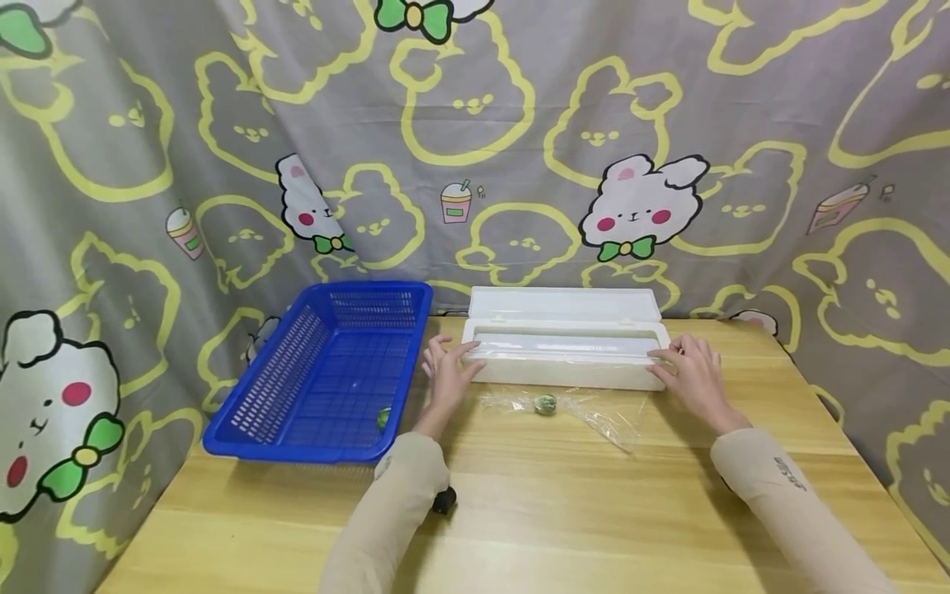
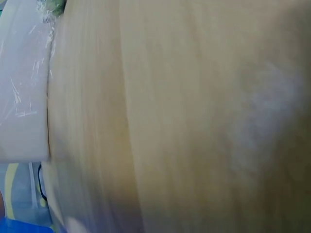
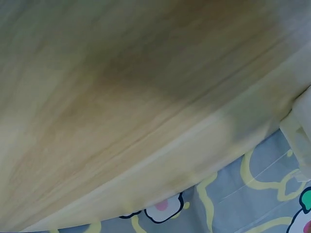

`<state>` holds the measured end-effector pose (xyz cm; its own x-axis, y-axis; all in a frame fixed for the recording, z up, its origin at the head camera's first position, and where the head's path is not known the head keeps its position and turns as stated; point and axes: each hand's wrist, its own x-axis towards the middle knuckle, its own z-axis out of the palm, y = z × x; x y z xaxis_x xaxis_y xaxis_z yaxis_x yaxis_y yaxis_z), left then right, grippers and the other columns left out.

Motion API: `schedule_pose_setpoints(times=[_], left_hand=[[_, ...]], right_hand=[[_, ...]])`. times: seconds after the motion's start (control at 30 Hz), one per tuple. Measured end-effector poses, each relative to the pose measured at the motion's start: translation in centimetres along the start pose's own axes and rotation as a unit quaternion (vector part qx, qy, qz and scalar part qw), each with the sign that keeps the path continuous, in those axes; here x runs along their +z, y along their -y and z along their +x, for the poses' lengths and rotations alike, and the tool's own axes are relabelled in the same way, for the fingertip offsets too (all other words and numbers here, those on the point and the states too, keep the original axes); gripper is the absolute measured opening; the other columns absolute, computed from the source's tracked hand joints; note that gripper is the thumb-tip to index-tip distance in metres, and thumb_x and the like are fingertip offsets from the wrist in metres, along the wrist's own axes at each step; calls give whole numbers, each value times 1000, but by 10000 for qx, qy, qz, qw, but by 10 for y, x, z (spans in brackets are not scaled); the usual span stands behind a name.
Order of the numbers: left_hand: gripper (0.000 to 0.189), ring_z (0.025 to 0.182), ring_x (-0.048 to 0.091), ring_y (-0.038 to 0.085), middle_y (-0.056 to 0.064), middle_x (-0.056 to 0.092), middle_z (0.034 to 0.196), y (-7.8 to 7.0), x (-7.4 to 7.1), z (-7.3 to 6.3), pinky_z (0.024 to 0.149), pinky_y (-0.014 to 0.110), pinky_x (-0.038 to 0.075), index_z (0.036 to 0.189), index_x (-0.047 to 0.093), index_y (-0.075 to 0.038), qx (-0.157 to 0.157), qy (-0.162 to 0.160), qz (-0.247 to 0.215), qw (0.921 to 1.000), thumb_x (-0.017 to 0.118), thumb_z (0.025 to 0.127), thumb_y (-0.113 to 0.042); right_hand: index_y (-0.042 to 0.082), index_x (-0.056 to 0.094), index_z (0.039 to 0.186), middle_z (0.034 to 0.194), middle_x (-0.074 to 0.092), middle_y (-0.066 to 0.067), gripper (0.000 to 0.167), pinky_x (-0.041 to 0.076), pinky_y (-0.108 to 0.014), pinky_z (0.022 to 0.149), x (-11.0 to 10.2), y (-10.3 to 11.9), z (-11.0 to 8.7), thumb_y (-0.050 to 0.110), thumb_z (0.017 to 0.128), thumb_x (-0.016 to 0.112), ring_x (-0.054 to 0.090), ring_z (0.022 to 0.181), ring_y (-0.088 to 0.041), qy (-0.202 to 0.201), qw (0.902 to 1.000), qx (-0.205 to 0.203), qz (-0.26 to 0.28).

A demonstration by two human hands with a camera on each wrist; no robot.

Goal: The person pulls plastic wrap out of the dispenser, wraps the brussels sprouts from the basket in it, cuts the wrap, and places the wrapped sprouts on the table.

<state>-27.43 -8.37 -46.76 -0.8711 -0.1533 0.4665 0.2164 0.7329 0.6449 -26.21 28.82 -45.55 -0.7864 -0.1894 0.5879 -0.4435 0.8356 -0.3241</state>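
A white cling film box (image 1: pixel 571 373) lies across the table, lid raised at the back, a roll of film (image 1: pixel 564 345) inside. My left hand (image 1: pixel 447 373) is at its left front corner, thumb and forefinger pinching the film edge. At the right corner my right hand (image 1: pixel 696 381) pinches the film the same way. Transparent cling film (image 1: pixel 601 417) spreads before the box with a small round green vegetable (image 1: pixel 545 404) on it. In the left wrist view the box (image 2: pixel 22 92) and part of the vegetable (image 2: pixel 56 7) show; the right wrist view catches the box's end (image 3: pixel 302 116).
To the left stands a blue plastic basket (image 1: pixel 416 363) with another green vegetable (image 1: pixel 383 418) inside, against its right wall. A small black object (image 1: pixel 444 501) sits beside my left sleeve. A patterned curtain (image 1: pixel 512 198) hangs behind the wooden table (image 1: pixel 564 511).
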Motion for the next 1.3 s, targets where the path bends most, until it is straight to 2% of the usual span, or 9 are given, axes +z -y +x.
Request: schedule_pose_setpoints(times=[0.17,0.37,0.47,0.6,0.8,0.93,1.03,1.17,1.3], left_hand=[[23,99,37,27,12,44,119,-6,3,1,80,43,27,93,73,-19,144,-146,280,9994,76,71,-27],[13,98,39,27,13,48,115,-8,3,-1,81,44,28,81,73,-13,230,-305,195,9991,76,71,-22],[11,97,39,28,13,50,112,-7,0,-3,83,45,28,77,72,-11,233,-331,-39,9992,76,71,-19],[9,99,37,28,11,51,107,-6,-4,-7,84,46,30,74,71,-8,250,-269,-570,9977,76,71,-14],[7,97,40,29,12,56,96,-8,-11,-15,81,41,33,76,71,-3,238,16,-1117,9935,74,72,-7],[7,94,46,29,12,64,93,-8,-17,-22,88,45,33,79,69,-3,139,464,-1224,9913,71,75,-8],[7,90,54,30,14,67,87,-4,-20,-25,89,47,37,81,68,0,172,777,-1362,9875,68,78,-6],[7,85,59,30,15,67,84,2,-23,-29,83,44,44,83,66,3,187,1104,-1475,9827,65,81,-3],[6,85,58,25,11,67,84,5,-24,-32,81,39,45,84,66,-1,-77,1317,-1283,9829,64,82,-6]], right_hand=[[4,71,82,84,45,-8,15,21,-42,66,3,-2,-2,5,68,76,37,81,-28,-182,9997,-103,155],[5,70,74,82,46,-8,11,22,-42,66,7,-2,-2,2,66,76,39,81,-29,-482,9979,-265,341],[5,69,73,83,48,-8,11,22,-41,66,7,0,-2,2,66,76,39,80,-28,-491,9972,-337,451],[4,69,74,84,56,-10,11,25,-40,69,2,3,-4,0,66,76,42,83,-27,-393,9961,-453,648],[4,69,78,85,65,-14,13,29,-37,73,-10,9,-11,-3,68,72,45,83,-21,96,9948,-456,902],[6,71,84,88,68,-12,10,38,-37,73,-16,12,-13,2,75,70,53,83,-21,573,9941,-234,893],[6,70,87,89,68,-12,7,44,-40,69,-19,14,-13,8,81,67,58,81,-22,956,9916,-31,868],[3,67,93,83,69,-9,11,44,-36,64,-23,15,-12,8,85,63,58,77,-14,1437,9839,219,1038],[-2,57,102,74,66,-7,17,39,-25,59,-21,13,-11,3,86,58,55,68,-3,1828,9713,391,1471]])
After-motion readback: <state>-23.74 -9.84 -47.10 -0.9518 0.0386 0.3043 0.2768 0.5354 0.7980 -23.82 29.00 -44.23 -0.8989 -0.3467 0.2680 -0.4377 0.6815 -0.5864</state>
